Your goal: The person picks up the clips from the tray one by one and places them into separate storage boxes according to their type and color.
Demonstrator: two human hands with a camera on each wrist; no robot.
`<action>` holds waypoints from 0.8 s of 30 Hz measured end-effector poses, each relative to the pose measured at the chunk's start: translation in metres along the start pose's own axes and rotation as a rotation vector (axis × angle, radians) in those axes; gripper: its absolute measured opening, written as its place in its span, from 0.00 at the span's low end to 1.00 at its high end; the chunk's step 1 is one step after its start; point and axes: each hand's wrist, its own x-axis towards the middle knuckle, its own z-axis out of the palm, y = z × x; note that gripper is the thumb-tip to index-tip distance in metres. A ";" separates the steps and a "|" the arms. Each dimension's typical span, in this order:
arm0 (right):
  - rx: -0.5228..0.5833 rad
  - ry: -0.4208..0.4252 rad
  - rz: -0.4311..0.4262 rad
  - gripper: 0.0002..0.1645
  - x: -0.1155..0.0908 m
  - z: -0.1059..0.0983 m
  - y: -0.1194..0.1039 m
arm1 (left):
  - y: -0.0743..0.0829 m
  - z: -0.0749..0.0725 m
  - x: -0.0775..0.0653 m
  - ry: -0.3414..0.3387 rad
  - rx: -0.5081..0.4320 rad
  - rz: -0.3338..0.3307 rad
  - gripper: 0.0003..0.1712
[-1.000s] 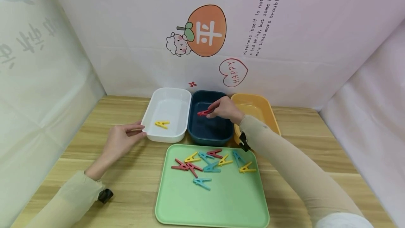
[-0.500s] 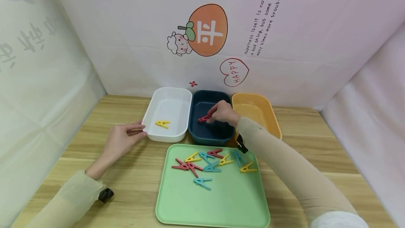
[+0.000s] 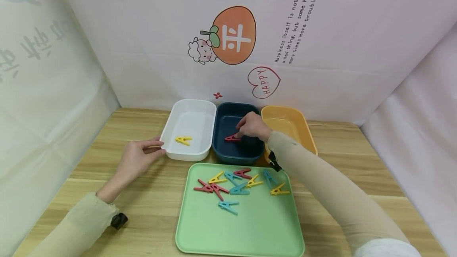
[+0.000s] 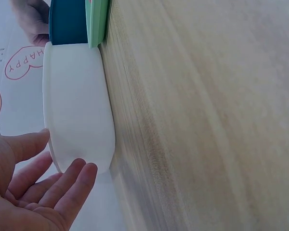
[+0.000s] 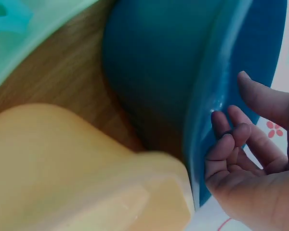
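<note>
My left hand touches the near left corner of the white bin with its thumb and fingertips, fingers nearly straight. A yellow clothespin lies in that bin. Over the dark blue bin in the middle is my right hand, fingertips down inside it by a red clothespin. In the right wrist view, thumb and fingers stand apart with nothing visible between them, and the clothespin is out of sight there. Several red, yellow and light blue clothespins, one of them a blue clothespin, lie on the green tray.
An orange-yellow bin stands against the blue one on the right, partly behind my right forearm. A printed cloth backdrop rises behind the bins. The wooden tabletop extends on both sides of the green tray.
My right hand has lowered the red clothespin into the dark blue bin and parted its fingers from it. The left hand has stayed at the white bin.
</note>
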 end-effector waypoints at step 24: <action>0.095 0.067 -0.217 0.08 -0.053 -0.022 -0.013 | 0.002 0.000 -0.002 0.004 0.004 0.003 0.16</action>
